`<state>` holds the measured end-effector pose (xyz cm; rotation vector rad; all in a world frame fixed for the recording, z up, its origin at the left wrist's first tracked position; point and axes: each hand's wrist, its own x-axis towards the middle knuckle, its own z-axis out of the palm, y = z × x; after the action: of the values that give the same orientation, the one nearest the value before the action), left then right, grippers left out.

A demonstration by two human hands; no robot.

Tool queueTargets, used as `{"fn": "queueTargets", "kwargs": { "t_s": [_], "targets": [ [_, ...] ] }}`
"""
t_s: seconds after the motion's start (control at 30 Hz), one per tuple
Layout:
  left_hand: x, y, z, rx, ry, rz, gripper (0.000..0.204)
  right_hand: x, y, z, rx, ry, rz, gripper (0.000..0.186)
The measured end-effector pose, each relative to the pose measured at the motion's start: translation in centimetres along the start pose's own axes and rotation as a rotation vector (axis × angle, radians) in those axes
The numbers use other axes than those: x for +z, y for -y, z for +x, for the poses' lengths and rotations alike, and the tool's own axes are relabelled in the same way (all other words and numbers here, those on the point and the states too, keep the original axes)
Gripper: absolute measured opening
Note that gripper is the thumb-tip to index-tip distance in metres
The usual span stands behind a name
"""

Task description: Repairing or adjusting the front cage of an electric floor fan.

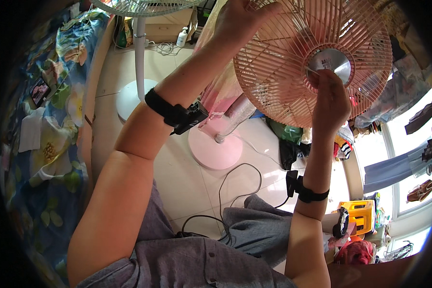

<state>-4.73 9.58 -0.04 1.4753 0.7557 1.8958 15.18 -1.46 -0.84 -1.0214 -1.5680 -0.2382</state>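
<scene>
Grey shirt [187,261] nearest, right hand [331,100] pinching one stick [311,71] before one pink fan [334,58], left hand [238,20] by its rim, grip unclear, one white fan [139,53] far left.

Right grip [330,98] pinches a thin pale strip [311,70] near the pink fan's [269,72] hub [338,61]

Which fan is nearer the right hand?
The pink fan, with the right hand at its silver centre; the white fan stands farther off, upper left.
</scene>
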Motion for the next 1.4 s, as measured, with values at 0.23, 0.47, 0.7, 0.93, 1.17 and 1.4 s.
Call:
{"fn": "queueTargets", "kwargs": {
  "t_s": [0.23, 0.47, 0.7, 0.93, 1.17, 1.4],
  "targets": [
    [0.5, 2.3, 1.1, 0.053, 0.014, -0.216, 0.053, -1.3, 0.7, 0.4, -0.013, 0.099, 0.075, 0.012],
    [0.5, 3.7, 1.9, 0.066, -0.004, -0.163, 0.052, -0.6, 0.4, 0.3, -0.111, 0.097, -0.017, 0.011],
    [1.0, 3.7, 1.2, 0.062, -0.057, -0.286, 0.050, -0.2, 1.4, 0.4, -0.498, 0.115, -0.485, 0.008],
    [0.0, 3.9, 2.0, 0.053, 0.100, -0.218, 0.046, -2.0, 0.9, 0.9, -0.041, 0.125, 0.025, 0.011],
    [-0.2, 1.7, 0.1, -0.017, 0.080, -0.259, 0.044, -1.2, 0.9, 0.4, -0.369, 0.129, -0.287, 0.011],
    [-0.7, 2.5, 0.1, 0.048, 0.163, -0.358, 0.047, -1.0, 0.6, 0.3, -0.421, 0.152, -0.282, 0.012]
  ]
}}
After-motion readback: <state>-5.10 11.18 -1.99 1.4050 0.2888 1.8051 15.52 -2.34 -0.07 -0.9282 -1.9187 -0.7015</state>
